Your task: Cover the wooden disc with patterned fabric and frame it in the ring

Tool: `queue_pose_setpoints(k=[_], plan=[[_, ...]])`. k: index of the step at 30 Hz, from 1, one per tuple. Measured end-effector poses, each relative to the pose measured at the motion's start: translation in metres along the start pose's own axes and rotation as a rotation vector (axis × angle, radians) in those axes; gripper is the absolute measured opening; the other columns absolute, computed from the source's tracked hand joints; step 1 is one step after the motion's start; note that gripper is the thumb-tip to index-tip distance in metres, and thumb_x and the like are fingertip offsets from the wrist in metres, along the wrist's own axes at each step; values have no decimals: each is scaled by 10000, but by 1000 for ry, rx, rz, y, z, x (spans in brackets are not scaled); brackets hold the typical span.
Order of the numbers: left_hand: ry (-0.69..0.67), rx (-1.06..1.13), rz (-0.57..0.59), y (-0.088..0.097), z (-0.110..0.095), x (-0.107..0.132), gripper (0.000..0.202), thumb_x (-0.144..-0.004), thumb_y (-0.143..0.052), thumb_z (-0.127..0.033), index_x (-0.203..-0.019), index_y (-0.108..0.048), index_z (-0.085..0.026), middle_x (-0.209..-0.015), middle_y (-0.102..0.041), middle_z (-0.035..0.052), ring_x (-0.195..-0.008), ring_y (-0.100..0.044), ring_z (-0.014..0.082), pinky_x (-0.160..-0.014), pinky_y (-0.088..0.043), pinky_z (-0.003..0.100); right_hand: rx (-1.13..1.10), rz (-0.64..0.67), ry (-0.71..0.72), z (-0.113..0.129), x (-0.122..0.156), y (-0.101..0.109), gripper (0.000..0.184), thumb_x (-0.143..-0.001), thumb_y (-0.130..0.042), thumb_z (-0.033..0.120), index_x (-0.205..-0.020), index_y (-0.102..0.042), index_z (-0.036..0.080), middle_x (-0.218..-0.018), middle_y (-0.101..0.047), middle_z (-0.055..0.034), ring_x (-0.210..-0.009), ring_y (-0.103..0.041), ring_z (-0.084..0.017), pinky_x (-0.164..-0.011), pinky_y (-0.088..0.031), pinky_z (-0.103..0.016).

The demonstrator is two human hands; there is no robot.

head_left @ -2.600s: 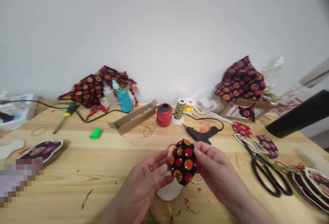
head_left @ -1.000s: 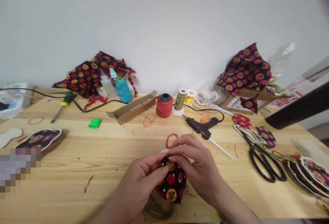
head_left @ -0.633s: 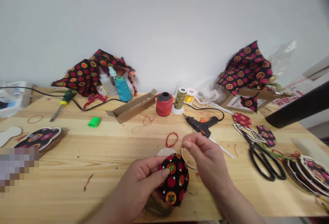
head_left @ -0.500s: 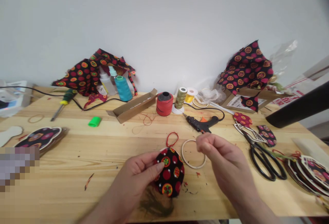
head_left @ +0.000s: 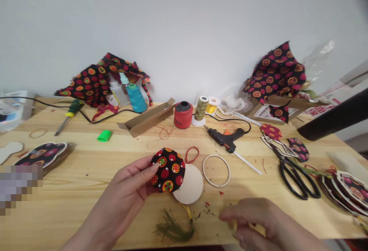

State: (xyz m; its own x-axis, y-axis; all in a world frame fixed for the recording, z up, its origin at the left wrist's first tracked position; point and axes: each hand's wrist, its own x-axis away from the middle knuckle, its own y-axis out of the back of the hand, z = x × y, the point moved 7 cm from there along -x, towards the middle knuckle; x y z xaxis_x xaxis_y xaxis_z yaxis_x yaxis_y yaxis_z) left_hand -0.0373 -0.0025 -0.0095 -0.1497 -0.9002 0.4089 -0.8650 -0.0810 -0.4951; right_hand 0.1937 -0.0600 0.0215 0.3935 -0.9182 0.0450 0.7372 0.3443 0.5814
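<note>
My left hand point(head_left: 129, 189) is closed on a round fabric-covered disc point(head_left: 169, 168), black with red and orange circles and small pale dots, its thumb on the front. The disc is raised over a plain pale wooden disc point(head_left: 191, 187) lying on the table. A red cord loop point(head_left: 192, 155) lies at the wooden disc's top, and a green tassel point(head_left: 175, 228) with yellow cord at its bottom. My right hand point(head_left: 255, 220) is low at the right, blurred, its fingers loosely curled and apart; I make out nothing held in them. A thin wooden ring point(head_left: 217, 170) lies above it.
A black glue gun point(head_left: 225, 139) with a white glue stick lies behind the ring. Black scissors point(head_left: 299, 178) and stacked fabric pieces point(head_left: 342, 193) lie at the right. Behind stand a red thread spool point(head_left: 183, 116) and an open cardboard box point(head_left: 149, 118). A screwdriver point(head_left: 69, 114) lies left.
My left hand has lifted the fabric disc up and to the left, uncovering the wooden disc. My right hand has dropped from beside the ring toward the table's front, its fingers loosening.
</note>
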Motion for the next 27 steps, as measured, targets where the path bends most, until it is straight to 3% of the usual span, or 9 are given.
queue_pose_setpoints(k=[3, 9, 13, 17, 20, 24, 25, 27], plan=[[-56, -11, -53, 9, -13, 4, 220, -717, -777, -144, -933, -757, -179, -895, -787, 47, -738, -725, 179, -683, -595, 242, 189, -49, -45, -8, -14, 3, 280, -889, -553, 285, -648, -685, 228, -529, -584, 6, -486, -523, -134, -452, -382, -237], [-20, -127, -209, 54, -22, 4, 282, -679, -809, -240, -951, -746, -206, -944, -789, 38, -778, -730, 199, -703, -590, 253, 327, -294, 50, -18, -23, 17, 230, -928, -437, 210, -942, -667, 205, -830, -689, -73, -768, -650, -193, -674, -518, -302], [-26, -439, -193, 61, -20, -2, 399, -735, -754, -360, -1114, -692, -252, -993, -781, -19, -864, -710, 221, -747, -551, 271, 468, -402, 33, -33, -27, 34, 217, -935, -456, 230, -951, -667, 187, -876, -703, -90, -802, -650, -220, -717, -538, -347], [-261, -904, -308, 55, -41, -3, 437, -644, -797, -401, -1063, -734, -293, -1073, -759, -5, -1016, -656, 306, -898, -484, 300, 763, -495, 116, -37, -44, 57, 284, -924, -436, 159, -1099, -657, 124, -1033, -697, -145, -914, -615, -275, -799, -534, -422], [-428, -1212, -365, 50, -52, -2, 435, -665, -758, -423, -1077, -731, -287, -1128, -734, 61, -1066, -610, 382, -1006, -382, 410, 983, -392, 165, -41, -64, 64, 379, -881, -436, 69, -1221, -601, 63, -1231, -630, -171, -1105, -539, -315, -919, -487, -453], [-872, -1463, -201, 24, -44, 10, 438, -730, -684, -386, -1143, -695, -241, -1249, -670, 87, -1263, -436, 413, -1107, -202, 472, 1099, -231, 172, -43, -84, 66, 554, -800, -369, -35, -1318, -524, 83, -1338, -564, -149, -1196, -493, -305, -907, -481, -439], [-918, -1511, -125, 19, -34, 13, 461, -745, -681, -365, -1192, -664, -254, -1276, -655, 75, -1289, -404, 402, -1093, -221, 464, 1101, -204, 167, -43, -87, 66, 579, -779, -361, -48, -1316, -526, 92, -1336, -567, -144, -1200, -494, -299, -907, -479, -438], [-1000, -1533, -91, 13, -16, 17, 485, -782, -646, -328, -1265, -596, -312, -1280, -653, 47, -1302, -395, 378, -1060, -247, 464, 1085, -161, 156, -43, -93, 67, 624, -743, -352, -66, -1320, -521, 102, -1338, -568, -138, -1208, -495, -292, -922, -466, -449]])
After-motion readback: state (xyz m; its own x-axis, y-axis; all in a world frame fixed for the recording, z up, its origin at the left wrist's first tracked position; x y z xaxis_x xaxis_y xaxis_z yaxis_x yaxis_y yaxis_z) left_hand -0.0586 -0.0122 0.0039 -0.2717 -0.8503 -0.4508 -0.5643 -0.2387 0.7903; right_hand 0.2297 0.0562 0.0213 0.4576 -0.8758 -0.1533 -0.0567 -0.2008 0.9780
